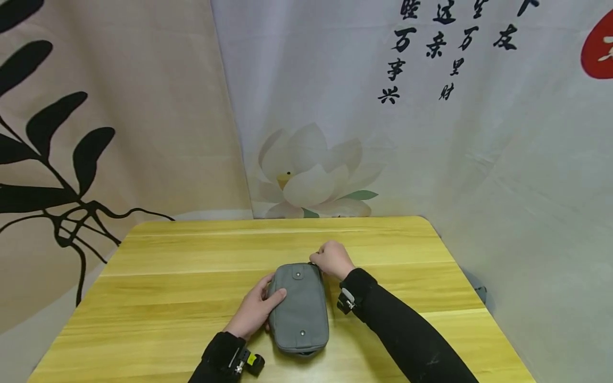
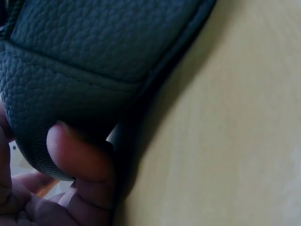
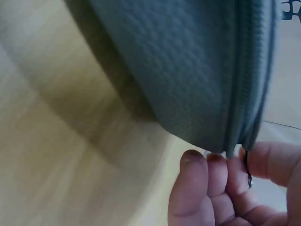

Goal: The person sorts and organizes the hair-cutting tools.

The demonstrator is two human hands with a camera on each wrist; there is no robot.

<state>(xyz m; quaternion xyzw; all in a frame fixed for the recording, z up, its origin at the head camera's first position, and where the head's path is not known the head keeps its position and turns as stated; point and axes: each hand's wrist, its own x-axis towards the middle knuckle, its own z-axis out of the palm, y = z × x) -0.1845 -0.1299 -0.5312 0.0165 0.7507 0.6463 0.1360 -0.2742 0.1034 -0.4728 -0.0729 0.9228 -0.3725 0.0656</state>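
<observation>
A grey pebbled-leather zip pouch [image 1: 301, 306] lies on the wooden table [image 1: 191, 260], with a small round stud near each end of its upper face. My left hand [image 1: 254, 309] grips its left side, the thumb over the top face and the fingers down along the edge. At the far right corner, my right hand [image 1: 332, 259] pinches a small dark zipper pull [image 3: 248, 170] between thumb and fingers. The zipper [image 3: 251, 66] runs along the pouch's side, up to those fingertips in the right wrist view. Close by, the left wrist view shows the pouch's stitched seam [image 2: 75, 75].
Behind the table's far edge hangs a pale cloth backdrop [image 1: 306, 96] printed with a lotus, dark leaves and black characters. Both forearms wear black sleeves with a small wrist camera [image 1: 346, 301] strapped on.
</observation>
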